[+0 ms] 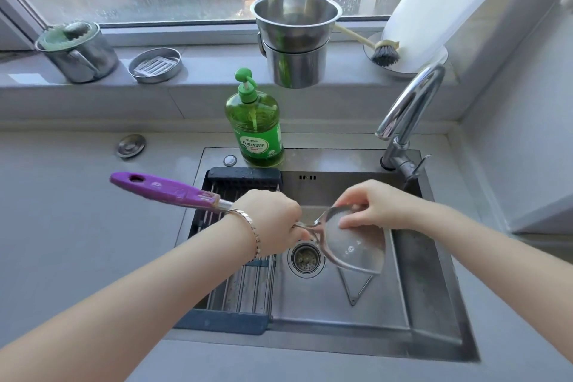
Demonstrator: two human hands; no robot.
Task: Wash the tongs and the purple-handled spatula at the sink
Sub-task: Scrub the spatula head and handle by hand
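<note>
I hold the purple-handled spatula over the steel sink. My left hand grips its metal shaft, with the purple handle sticking out to the left. The wide steel blade points right and down, above the drain. My right hand presses its fingers on the top of the blade. A thin triangular wire piece lies on the sink floor under the blade; I cannot tell whether it belongs to the tongs.
A roll-up drying rack covers the sink's left part. A green dish-soap bottle stands behind the sink, the faucet at the back right. On the windowsill sit stacked steel pots, a dish brush, a lidded pot and a soap dish.
</note>
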